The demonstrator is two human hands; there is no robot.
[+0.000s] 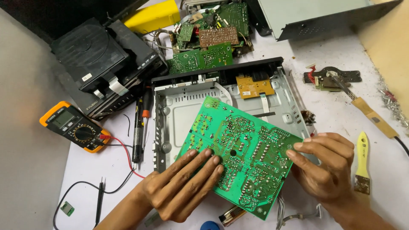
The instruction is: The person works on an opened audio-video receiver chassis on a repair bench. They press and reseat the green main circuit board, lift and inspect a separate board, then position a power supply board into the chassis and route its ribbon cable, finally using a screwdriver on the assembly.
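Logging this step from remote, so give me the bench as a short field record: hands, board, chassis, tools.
left hand: fingers flat on the green circuit board, solder side up
right hand: grips the board's right edge
board position: tilted over the open metal chassis
left of chassis: orange multimeter with red and black leads, black pen-shaped tool
right of chassis: soldering iron, yellow brush
behind: loose green boards, black disc drive

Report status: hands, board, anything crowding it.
Left hand flat on green circuit board, solder side up. Right hand grips its right edge. Board tilted over open metal chassis; multimeter lies apart.
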